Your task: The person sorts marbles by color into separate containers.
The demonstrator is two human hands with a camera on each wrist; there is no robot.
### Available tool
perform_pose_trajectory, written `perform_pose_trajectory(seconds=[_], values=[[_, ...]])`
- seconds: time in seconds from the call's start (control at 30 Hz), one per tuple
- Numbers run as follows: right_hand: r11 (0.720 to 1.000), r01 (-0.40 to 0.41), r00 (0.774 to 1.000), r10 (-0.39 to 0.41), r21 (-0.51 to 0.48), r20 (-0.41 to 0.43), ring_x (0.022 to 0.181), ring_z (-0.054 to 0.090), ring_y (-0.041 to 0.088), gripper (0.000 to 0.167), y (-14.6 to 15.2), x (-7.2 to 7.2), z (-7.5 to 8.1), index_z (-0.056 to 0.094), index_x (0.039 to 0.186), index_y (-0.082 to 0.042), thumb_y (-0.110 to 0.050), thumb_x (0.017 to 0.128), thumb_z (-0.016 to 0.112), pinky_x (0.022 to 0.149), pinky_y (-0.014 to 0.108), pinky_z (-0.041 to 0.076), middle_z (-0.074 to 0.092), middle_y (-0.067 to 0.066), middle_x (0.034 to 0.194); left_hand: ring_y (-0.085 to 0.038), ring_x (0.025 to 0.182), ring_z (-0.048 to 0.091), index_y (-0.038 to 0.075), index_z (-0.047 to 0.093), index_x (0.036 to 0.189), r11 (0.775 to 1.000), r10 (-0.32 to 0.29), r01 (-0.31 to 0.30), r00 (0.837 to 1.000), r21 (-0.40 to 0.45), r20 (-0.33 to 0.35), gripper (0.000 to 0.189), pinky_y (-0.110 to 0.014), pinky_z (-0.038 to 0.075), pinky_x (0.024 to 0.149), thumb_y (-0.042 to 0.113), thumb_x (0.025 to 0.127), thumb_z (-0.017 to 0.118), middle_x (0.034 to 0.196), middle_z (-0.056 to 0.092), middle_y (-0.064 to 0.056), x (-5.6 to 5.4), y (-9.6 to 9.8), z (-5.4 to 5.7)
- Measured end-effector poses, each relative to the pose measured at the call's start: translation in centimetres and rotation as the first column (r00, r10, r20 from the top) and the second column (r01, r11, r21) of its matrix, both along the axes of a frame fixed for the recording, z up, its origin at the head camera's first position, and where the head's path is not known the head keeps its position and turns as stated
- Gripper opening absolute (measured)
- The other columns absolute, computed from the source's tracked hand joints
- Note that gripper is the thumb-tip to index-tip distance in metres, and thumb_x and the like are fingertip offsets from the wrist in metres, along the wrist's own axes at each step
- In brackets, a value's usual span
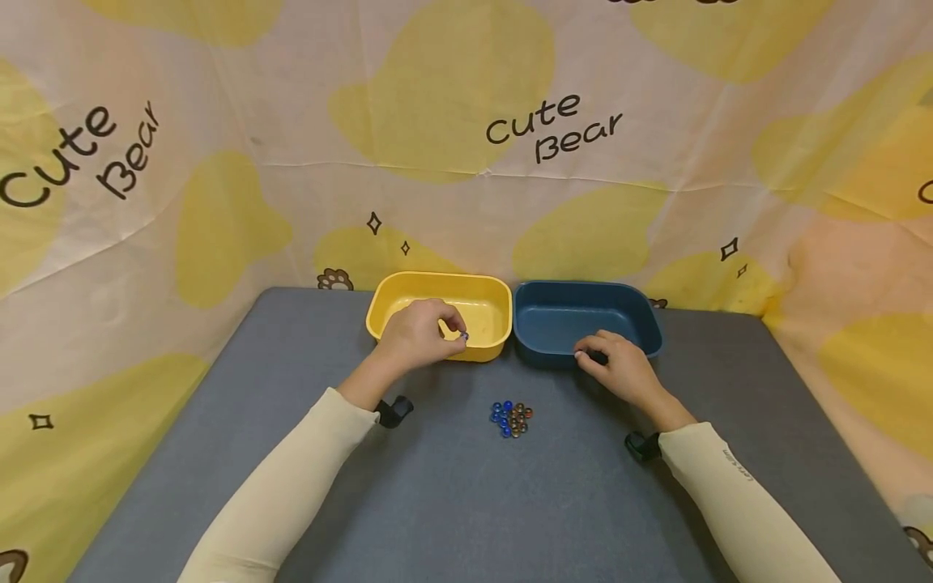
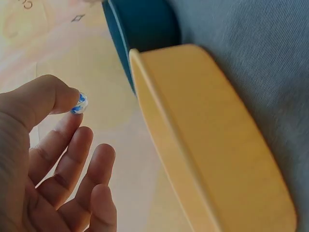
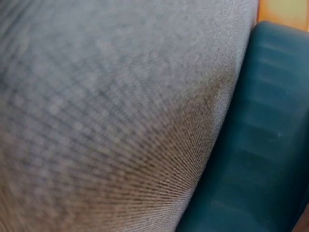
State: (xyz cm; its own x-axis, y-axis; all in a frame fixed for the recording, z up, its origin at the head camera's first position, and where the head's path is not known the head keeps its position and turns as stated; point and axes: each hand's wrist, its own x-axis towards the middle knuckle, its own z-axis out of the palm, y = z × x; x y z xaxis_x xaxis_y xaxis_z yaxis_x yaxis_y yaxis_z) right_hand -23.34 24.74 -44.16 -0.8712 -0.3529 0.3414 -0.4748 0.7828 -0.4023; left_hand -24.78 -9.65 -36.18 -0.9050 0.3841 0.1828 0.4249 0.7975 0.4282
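Nearest, two pale sleeves (image 1: 291,486) reach over the grey table (image 1: 466,510), a dark band at each wrist. Ahead of them, between the arms, a tight cluster of blue and brownish marbles (image 1: 513,419) lies on the tabletop; only the head view shows it.

Farther on, the left hand (image 1: 421,332) is over the yellow bin's near rim. The head view gives just a dark speck at its fingertips; the left wrist view reveals a clear, blue-and-white marble (image 2: 80,103) pinched by thumb and index finger, the other fingers loosely bent.

The right hand (image 1: 619,366) is at the blue bin's near rim, fingers curled toward the thumb. Whether it holds anything cannot be told: the right wrist view is filled by tabletop and bin wall.

The yellow bin (image 1: 484,316) and blue bin (image 1: 583,320) stand side by side before a printed "Cute Bear" cloth (image 1: 452,210).
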Motion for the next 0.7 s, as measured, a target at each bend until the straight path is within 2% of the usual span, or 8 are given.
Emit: perform_pose_trajectory(seconds=[0.2,0.37,0.53,0.7], values=[[1.000,0.004,1.000,-0.004,-0.003,-0.009,0.080,0.058,0.021,0.015,-0.1,0.0,0.0,0.071,0.100,-0.014,-0.024,0.093,0.063,0.068,0.036,0.046,0.062,-0.001,0.088,-0.011,0.065,0.056,0.026,0.071,0.085,1.000,0.015,-0.015,1.000,-0.010,0.004,0.010,-0.028,0.044,0.056,0.034,0.080,0.071,0.092,0.070,0.006,-1.2,-0.3,1.1],[1.000,0.008,1.000,-0.008,-0.004,-0.018,0.078,0.058,0.022,0.014,-0.1,0.1,-0.1,0.071,0.100,-0.014,-0.023,0.092,0.064,0.067,0.035,0.045,0.061,-0.001,0.087,-0.012,0.072,0.059,0.025,0.071,0.087,1.000,0.023,-0.022,1.000,-0.018,0.020,0.012,-0.030,0.046,0.060,0.035,0.080,0.070,0.093,0.070,0.006,-2.3,-0.6,1.5],[1.000,-0.003,0.999,0.003,-0.007,-0.041,0.081,0.059,0.024,0.012,-0.2,0.0,-0.2,0.070,0.099,-0.015,-0.022,0.092,0.064,0.068,0.037,0.046,0.061,-0.001,0.088,-0.014,0.081,0.062,0.022,0.071,0.089,0.999,0.021,-0.020,0.999,-0.029,0.036,0.015,-0.033,0.050,0.072,0.035,0.082,0.071,0.092,0.069,0.005,-3.7,-0.9,1.4],[1.000,-0.005,1.000,0.004,-0.015,-0.025,0.084,0.059,0.024,0.010,-0.1,-0.1,-0.2,0.069,0.099,-0.018,-0.023,0.092,0.064,0.069,0.037,0.046,0.061,-0.001,0.089,-0.017,0.086,0.062,0.017,0.071,0.090,0.999,0.034,-0.032,0.995,-0.025,0.091,0.018,-0.035,0.051,0.079,0.033,0.083,0.070,0.094,0.070,0.001,-5.1,-1.4,0.8]])
